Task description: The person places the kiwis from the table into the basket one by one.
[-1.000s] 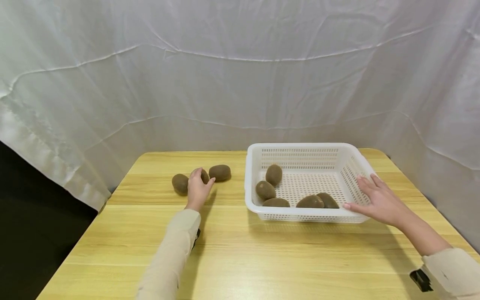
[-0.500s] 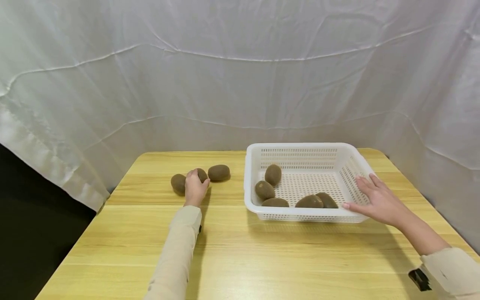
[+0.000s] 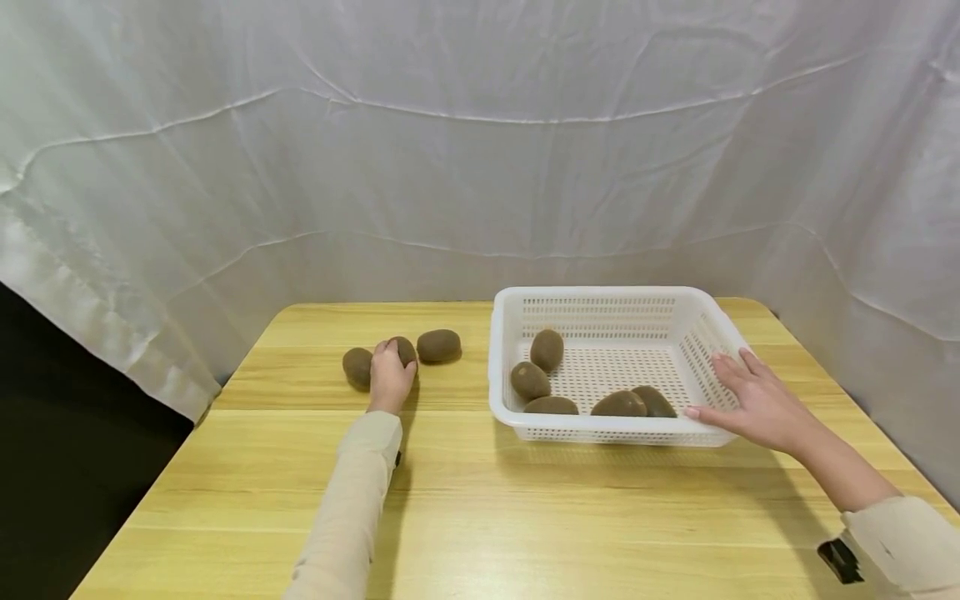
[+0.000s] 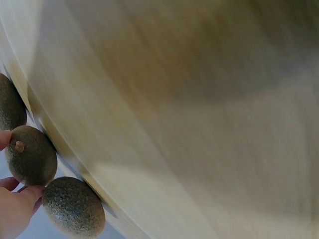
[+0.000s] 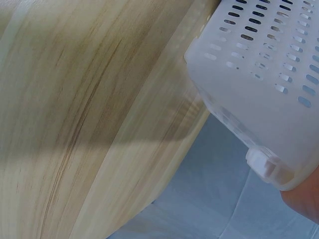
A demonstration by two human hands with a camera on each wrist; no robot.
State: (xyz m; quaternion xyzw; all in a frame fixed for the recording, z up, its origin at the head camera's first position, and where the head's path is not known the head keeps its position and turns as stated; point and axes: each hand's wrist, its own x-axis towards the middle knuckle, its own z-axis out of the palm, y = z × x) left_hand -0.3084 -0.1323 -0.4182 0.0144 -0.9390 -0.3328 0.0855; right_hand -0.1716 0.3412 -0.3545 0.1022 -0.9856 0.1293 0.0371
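Note:
Three brown kiwis lie on the left of the table in the head view. My left hand [image 3: 391, 377] grips the middle kiwi [image 4: 32, 155], thumb on one side and fingers on the other. Close by on its left is another kiwi [image 3: 357, 368], and on its right a third kiwi [image 3: 438, 346]. My right hand [image 3: 765, 406], fingers spread and fairly straight, rests on the right-hand end of a white perforated basket [image 3: 607, 292]. Several kiwis are in the basket, among them one kiwi [image 3: 547, 350] at its left side.
The wooden table [image 3: 480, 517] runs toward the person, with its far edge near a pale curtain [image 3: 480, 183]. A dark gap [image 3: 67, 450] lies beyond the table on the left. Part of the basket wall fills the right wrist view's upper right.
My left hand has shifted slightly left, its thumb coming in against the middle kiwi, which it now grips. The right hand and the basket have stayed put.

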